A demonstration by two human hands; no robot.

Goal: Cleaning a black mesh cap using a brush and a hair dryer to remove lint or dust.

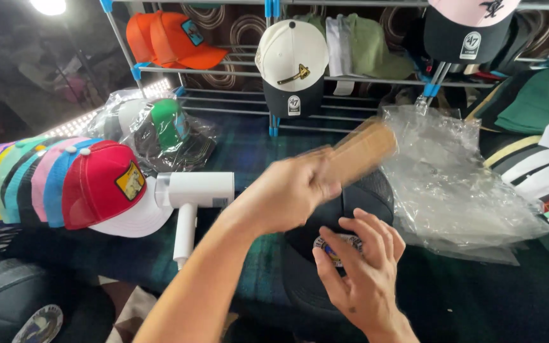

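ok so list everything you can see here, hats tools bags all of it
black cap: 1, black with a round front patch, on the table under both hands
brush: 1, tan, blurred, above the black cap
handheld steamer: 1, white, lying left of the black cap
stacked caps: one row, red in front then blue, pink, green, yellow, purple, table's left
bagged cap: 1, green and white, in clear plastic behind the stack
empty plastic bag: 1, clear, right of the black cap
rack caps: several, orange, cream and black, green, pink, on the metal rack
left hand: grips the brush
right hand: fingers on the black cap's patch
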